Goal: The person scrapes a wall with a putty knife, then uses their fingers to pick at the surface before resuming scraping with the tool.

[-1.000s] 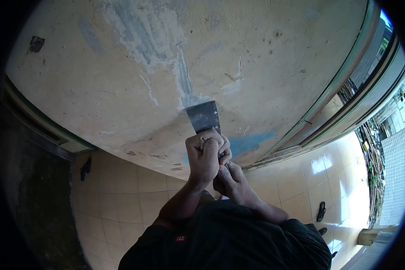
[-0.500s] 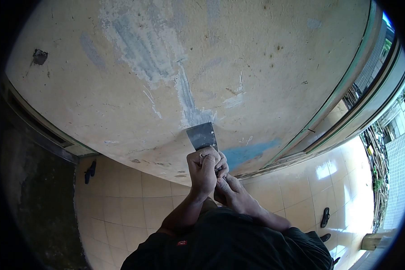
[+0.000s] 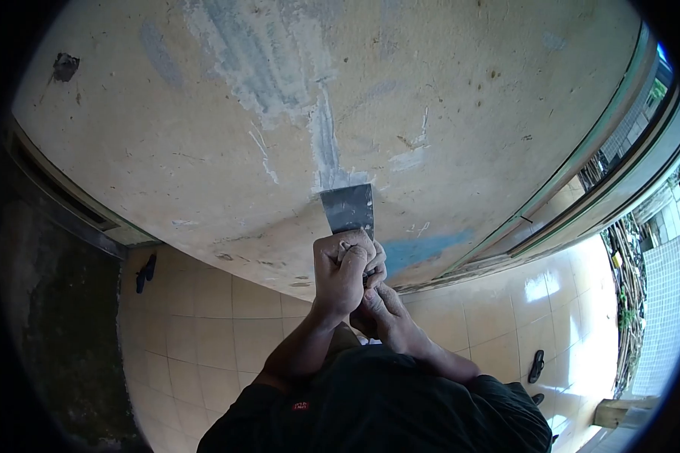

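Note:
A scraper with a wide grey metal blade (image 3: 349, 207) is held up against the beige wall (image 3: 227, 181). Its blade edge lies at the lower end of a whitish-grey patch (image 3: 326, 143) on the wall. My left hand (image 3: 343, 275) is wrapped round the scraper just below the blade. Lower and to the right, my right hand (image 3: 385, 313) is closed round the lower part of the handle, which the fingers mostly hide. A blue painted patch (image 3: 423, 251) shows on the wall to the right of my hands.
Tiled floor (image 3: 204, 332) lies below the wall. Dark footwear stands at the left (image 3: 146, 273) and a dark sandal (image 3: 536, 366) at the right. A window frame (image 3: 582, 189) edges the wall's right side. Beyond the floor is a pile of sticks (image 3: 629, 302).
The view has shifted slightly. The scraper and both hands sit a little higher in the picture, and the blade now looks less tilted. Both hands keep their hold.

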{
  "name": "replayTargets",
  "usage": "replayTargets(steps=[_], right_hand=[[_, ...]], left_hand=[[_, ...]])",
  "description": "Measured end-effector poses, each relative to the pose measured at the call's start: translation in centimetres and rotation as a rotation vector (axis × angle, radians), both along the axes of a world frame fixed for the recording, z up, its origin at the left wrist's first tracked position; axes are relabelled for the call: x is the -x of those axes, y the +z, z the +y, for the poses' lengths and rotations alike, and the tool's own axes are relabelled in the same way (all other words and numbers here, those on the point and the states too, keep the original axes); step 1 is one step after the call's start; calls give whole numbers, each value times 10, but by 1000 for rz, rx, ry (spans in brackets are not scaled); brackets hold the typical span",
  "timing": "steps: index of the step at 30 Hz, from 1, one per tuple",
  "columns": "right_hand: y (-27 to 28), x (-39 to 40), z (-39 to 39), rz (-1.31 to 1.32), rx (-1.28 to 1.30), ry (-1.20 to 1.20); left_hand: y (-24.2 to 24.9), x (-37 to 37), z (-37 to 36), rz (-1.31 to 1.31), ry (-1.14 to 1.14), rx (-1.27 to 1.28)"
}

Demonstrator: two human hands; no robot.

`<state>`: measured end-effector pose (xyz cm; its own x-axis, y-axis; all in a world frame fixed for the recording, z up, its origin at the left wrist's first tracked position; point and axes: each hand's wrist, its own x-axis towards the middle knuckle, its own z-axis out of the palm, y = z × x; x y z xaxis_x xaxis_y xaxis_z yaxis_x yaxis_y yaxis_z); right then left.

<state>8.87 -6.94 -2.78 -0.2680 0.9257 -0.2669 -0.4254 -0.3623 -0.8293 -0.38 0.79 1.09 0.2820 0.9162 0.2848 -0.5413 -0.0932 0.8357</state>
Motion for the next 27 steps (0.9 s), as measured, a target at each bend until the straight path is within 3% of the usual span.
replayTargets(steps=[3,6,9,23,27], right_hand=[[-19,3,0,-55,-173,-27],[2,-1,4,59,19,24],[1,-4,4,191,-3,37],[-3,-3,-6,81,43,69],[5,-6,-1,50,2,53]], left_hand=[[-4,3,-2,48,13,4],[2,-1,2,86,42,-19],[3,-2,-2,94,56,-37],[-9,-1,-12,100,113,64],[6,-6,-7,106,106,10]])
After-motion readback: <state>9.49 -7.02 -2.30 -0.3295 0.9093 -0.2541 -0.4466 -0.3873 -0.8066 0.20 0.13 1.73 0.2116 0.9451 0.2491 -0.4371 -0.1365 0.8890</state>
